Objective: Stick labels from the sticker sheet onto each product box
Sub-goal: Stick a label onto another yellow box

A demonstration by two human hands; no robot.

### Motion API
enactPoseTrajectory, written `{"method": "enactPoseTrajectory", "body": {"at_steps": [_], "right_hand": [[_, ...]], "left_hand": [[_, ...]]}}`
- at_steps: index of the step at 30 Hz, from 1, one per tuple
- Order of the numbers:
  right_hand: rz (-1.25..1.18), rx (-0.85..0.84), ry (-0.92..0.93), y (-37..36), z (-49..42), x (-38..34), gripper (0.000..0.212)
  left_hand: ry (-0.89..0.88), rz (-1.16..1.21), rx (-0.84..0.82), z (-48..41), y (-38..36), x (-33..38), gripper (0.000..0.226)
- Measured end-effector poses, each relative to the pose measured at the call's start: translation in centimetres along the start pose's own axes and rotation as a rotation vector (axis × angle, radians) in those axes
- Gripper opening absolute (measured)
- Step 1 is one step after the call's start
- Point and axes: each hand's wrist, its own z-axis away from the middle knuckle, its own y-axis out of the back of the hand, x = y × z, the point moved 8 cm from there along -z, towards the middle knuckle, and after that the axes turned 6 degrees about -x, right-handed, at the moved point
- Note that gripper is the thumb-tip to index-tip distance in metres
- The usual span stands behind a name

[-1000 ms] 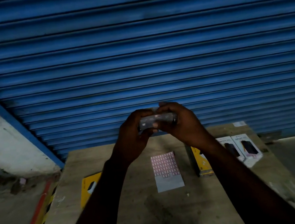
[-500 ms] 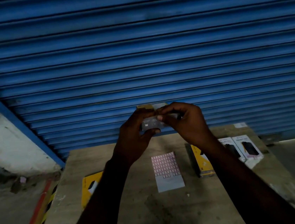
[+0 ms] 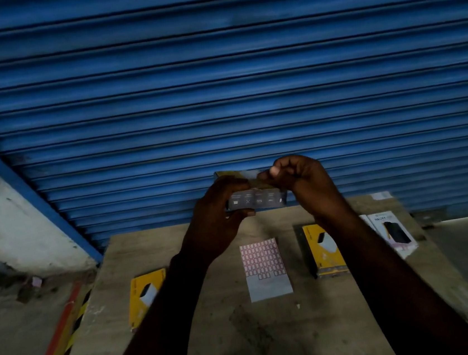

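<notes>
1. Yellow card with a grey side panel: the product box [image 3: 258, 200] is held up over the far edge of the table [image 3: 275, 342], in front of the blue shutter [image 3: 217, 91], grey panel towards the camera.
2. The left hand [image 3: 217, 223] grasps the box's left end, fingers curled over it. The right hand [image 3: 306, 183] is curled at the upper right edge, thumb and forefinger pinching there. Whether a label lies under them is too blurred to tell.
3. The step in hand looks like pressing a label down onto this box.
4. The sticker sheet [image 3: 262, 261] lies flat on the table between the left yellow box [image 3: 144, 297] and the right yellow box [image 3: 324, 251]. The white boxes [image 3: 392, 230] lie further right.
5. The next move probably calls for setting this box down, then peeling one small label off the sheet — a fine fingertip pinch — and taking up another box.
</notes>
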Motion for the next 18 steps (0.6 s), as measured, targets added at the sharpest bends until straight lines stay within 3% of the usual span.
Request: {"method": "enactPoseTrajectory", "body": {"at_steps": [3, 5, 7, 10, 18], "right_hand": [[0.154, -0.078, -0.008, -0.1, -0.1, 0.1, 0.007], [0.344, -0.132, 0.017, -1.1, 0.0, 0.1, 0.020], [0.437, -0.079, 0.069, -1.5, 0.2, -0.4, 0.020], [0.421, 0.002, 0.102, -1.2, 0.3, -0.6, 0.011], [0.358, 0.105, -0.007, -0.1, -0.1, 1.1, 0.015]], "left_hand": [[-0.012, -0.017, 0.010, -0.1, 0.0, 0.1, 0.052], [-0.027, -0.018, 0.012, -0.2, -0.1, 0.3, 0.053], [-0.028, -0.019, 0.014, -0.3, -0.3, 0.4, 0.053], [-0.016, -0.030, 0.025, -0.3, -0.5, 0.5, 0.053], [-0.008, -0.033, 0.011, -0.4, -0.7, 0.6, 0.054]]}}
